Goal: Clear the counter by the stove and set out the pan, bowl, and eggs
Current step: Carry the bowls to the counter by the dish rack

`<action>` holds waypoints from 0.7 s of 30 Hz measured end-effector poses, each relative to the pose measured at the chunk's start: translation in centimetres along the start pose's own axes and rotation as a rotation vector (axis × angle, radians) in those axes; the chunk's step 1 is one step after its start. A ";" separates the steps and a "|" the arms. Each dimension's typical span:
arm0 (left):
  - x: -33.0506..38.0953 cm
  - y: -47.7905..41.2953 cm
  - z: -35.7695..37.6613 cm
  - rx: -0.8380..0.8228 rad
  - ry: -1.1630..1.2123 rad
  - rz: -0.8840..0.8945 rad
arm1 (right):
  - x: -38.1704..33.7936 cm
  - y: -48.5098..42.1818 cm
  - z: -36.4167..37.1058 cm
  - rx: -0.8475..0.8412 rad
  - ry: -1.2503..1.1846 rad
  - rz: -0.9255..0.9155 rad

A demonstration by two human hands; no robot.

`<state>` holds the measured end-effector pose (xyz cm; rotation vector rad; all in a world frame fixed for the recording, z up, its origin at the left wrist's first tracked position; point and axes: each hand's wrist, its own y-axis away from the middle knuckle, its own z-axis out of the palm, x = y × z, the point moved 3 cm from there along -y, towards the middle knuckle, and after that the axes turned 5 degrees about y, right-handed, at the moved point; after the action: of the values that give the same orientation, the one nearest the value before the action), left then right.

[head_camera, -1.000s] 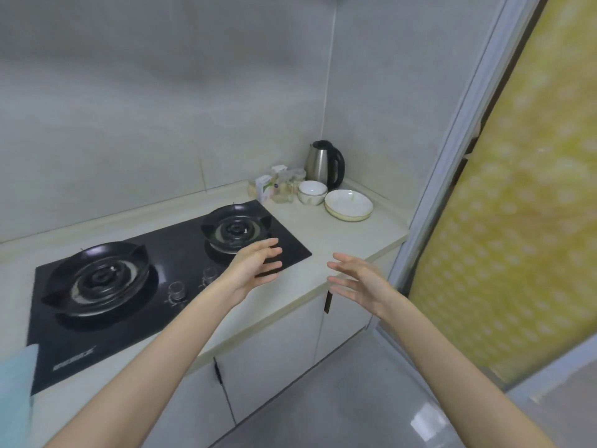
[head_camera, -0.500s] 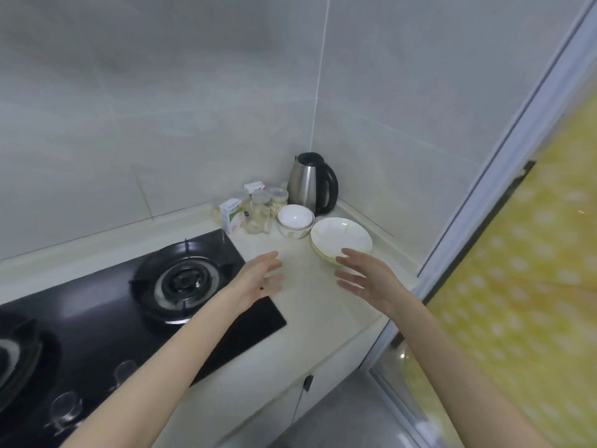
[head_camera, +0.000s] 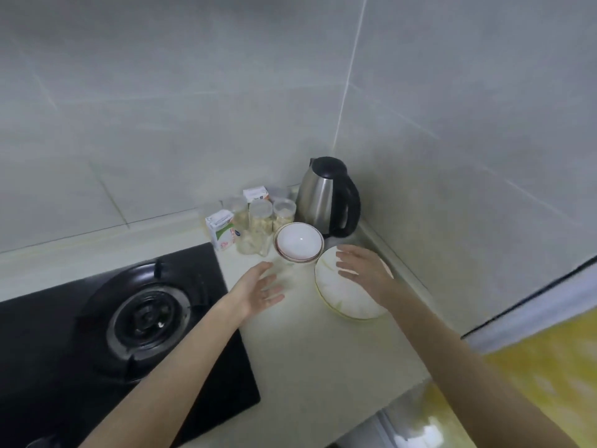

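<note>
A white bowl (head_camera: 298,242), seemingly stacked on another, stands on the pale counter (head_camera: 310,344) to the right of the black gas stove (head_camera: 129,321). Right of it lies a stack of white plates (head_camera: 342,294). My right hand (head_camera: 363,266) hovers over the plates with fingers spread, holding nothing. My left hand (head_camera: 260,291) is held open above the counter, just in front of the bowl and left of the plates. No pan or eggs are in view.
A steel kettle (head_camera: 326,197) with a black handle stands in the corner. Several clear jars (head_camera: 260,218) and two small cartons (head_camera: 221,232) crowd the back wall beside it. The counter's front edge drops off at right, by a yellow patterned door (head_camera: 529,376).
The view has swung right and closer to the corner. Both hands have reached forward: the right one now sits over the plates, the left one near the bowl.
</note>
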<state>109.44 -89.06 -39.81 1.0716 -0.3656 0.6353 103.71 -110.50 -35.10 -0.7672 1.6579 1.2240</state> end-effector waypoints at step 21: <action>-1.3 -10.7 3.9 0.195 0.106 0.255 | 2.3 -17.6 1.9 -0.153 0.842 -0.167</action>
<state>115.40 -96.48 -46.23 1.1813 -0.3559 0.9676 118.62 -114.17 -44.18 -1.6388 2.0976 0.9618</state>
